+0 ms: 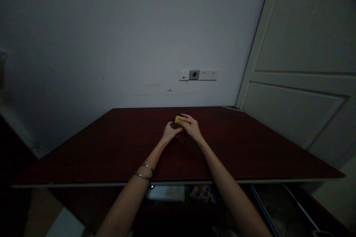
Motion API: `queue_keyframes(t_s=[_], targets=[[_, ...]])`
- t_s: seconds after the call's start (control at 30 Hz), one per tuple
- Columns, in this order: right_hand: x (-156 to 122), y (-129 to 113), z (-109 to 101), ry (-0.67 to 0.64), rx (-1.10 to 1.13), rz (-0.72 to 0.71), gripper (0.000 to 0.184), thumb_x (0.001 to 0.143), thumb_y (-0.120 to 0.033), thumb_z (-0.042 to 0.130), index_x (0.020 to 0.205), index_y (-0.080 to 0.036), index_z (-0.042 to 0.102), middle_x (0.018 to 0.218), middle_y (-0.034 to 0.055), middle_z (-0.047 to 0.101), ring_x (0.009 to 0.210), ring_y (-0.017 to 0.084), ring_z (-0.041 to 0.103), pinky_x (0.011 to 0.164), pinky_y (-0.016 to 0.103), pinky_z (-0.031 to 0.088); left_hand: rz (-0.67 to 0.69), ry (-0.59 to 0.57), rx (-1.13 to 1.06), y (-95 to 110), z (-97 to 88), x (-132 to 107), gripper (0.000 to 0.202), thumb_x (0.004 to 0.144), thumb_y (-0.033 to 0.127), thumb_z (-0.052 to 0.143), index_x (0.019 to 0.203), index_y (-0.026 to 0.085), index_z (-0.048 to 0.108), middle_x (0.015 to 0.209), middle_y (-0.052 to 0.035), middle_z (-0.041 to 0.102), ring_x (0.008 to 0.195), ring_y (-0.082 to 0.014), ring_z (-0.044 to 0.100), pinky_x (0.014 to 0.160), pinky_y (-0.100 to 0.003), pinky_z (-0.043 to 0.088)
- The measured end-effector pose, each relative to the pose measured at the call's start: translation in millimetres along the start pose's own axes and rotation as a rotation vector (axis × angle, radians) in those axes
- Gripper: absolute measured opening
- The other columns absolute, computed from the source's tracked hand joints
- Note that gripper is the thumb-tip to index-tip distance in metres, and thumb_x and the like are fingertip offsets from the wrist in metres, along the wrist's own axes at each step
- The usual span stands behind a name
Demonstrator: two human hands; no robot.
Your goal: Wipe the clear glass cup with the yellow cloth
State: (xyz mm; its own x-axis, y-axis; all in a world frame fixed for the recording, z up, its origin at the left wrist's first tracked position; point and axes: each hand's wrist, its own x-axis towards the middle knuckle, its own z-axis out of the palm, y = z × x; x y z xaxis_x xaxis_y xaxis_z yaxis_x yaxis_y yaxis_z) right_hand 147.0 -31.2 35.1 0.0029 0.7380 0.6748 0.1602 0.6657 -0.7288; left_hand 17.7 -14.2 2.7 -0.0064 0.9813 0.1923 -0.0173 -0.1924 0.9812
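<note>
Both my hands meet over the middle of the dark red table [133,144]. In my right hand [192,127] is a small yellow block with black edges [179,119], its fingers closed over the top. I cannot make out exactly what kind of thing it is. Just below it, my left hand [169,132] curls round a small, see-through, glassy-looking thing [175,126], mostly hidden by the fingers. The yellow block sits right above or against it; whether they touch is not clear.
Behind the table stands a pale wall with a row of sockets [208,75]. A white panelled door [294,81] borders the right side. Under the front edge, a shelf holds a white box [167,193] and a small colourful packet [200,192]. The light is dim.
</note>
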Motion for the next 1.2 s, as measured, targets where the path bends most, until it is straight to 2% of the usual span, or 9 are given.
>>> queue_keyframes(t_s=[0.1,0.33,0.47,0.6,0.7,0.9,1.1,1.2], targets=[[3.5,4.1,-3.0,0.009,0.016,0.046,0.022,0.065,-0.034,0.066,0.085,-0.024,0.070,0.109,0.0067,0.061,0.101,0.022,0.056,0.091,0.036,0.041,0.018,-0.022,0.015,1.8,0.0,-2.8,0.067,0.045,0.034,0.080,0.100,0.011,0.049,0.076,-0.0040,0.060,0.047,-0.0080,0.054,0.041,-0.019,0.046],[2.5,-1.9,-6.2,-0.166,0.080,-0.050,0.018,0.064,-0.034,0.068,0.079,-0.025,0.071,0.114,0.0033,0.058,0.104,0.021,0.054,0.092,0.035,0.042,-0.005,-0.064,-0.023,1.0,-0.3,-1.6,0.071,0.048,0.037,0.078,0.105,0.011,0.045,0.077,-0.0045,0.060,0.044,-0.0080,0.054,0.039,-0.022,0.047],[3.1,-1.5,-2.0,-0.050,0.097,0.020,0.021,0.065,-0.035,0.066,0.083,-0.024,0.070,0.114,0.0048,0.059,0.105,0.022,0.055,0.094,0.036,0.040,0.007,-0.052,-0.056,2.5,-0.5,-2.2,0.069,0.046,0.037,0.079,0.101,0.011,0.046,0.078,-0.0044,0.059,0.046,-0.0102,0.056,0.040,-0.025,0.049],[6.0,3.8,-0.8,0.054,0.186,0.143,0.029,0.066,-0.037,0.065,0.090,-0.021,0.069,0.114,0.0068,0.060,0.106,0.023,0.054,0.095,0.038,0.039,0.011,-0.146,-0.141,5.8,-0.3,-6.1,0.067,0.049,0.037,0.078,0.101,0.012,0.045,0.077,-0.0038,0.060,0.046,-0.0111,0.057,0.040,-0.026,0.050],[6.6,4.2,-2.0,0.034,0.238,0.155,0.028,0.065,-0.036,0.066,0.089,-0.023,0.069,0.115,0.0051,0.059,0.106,0.024,0.054,0.094,0.038,0.040,0.001,-0.174,-0.211,7.1,-0.8,-7.9,0.062,0.052,0.039,0.076,0.099,0.012,0.046,0.075,-0.0032,0.060,0.047,-0.0119,0.058,0.041,-0.026,0.051],[3.5,-4.7,-1.6,-0.064,0.238,0.034,0.020,0.065,-0.032,0.067,0.084,-0.026,0.070,0.119,0.0031,0.056,0.109,0.022,0.052,0.096,0.036,0.039,-0.016,-0.157,-0.283,8.3,-4.2,-7.0,0.056,0.058,0.047,0.069,0.095,0.012,0.047,0.067,-0.0014,0.060,0.043,-0.0118,0.058,0.040,-0.024,0.050],[4.9,-0.4,-0.3,0.056,0.215,0.094,0.026,0.066,-0.034,0.066,0.088,-0.022,0.069,0.114,0.0066,0.059,0.106,0.023,0.054,0.096,0.038,0.038,-0.019,-0.211,-0.261,8.4,-3.5,-8.8,0.055,0.060,0.044,0.069,0.097,0.012,0.045,0.068,-0.0025,0.060,0.045,-0.0135,0.059,0.039,-0.024,0.050],[5.4,1.3,-0.5,0.057,0.215,0.116,0.027,0.065,-0.034,0.066,0.089,-0.021,0.069,0.114,0.0069,0.060,0.105,0.023,0.055,0.095,0.038,0.039,-0.039,-0.201,-0.252,8.8,-3.0,-9.7,0.056,0.059,0.044,0.070,0.098,0.012,0.045,0.068,-0.0027,0.061,0.045,-0.0141,0.060,0.039,-0.024,0.049]])
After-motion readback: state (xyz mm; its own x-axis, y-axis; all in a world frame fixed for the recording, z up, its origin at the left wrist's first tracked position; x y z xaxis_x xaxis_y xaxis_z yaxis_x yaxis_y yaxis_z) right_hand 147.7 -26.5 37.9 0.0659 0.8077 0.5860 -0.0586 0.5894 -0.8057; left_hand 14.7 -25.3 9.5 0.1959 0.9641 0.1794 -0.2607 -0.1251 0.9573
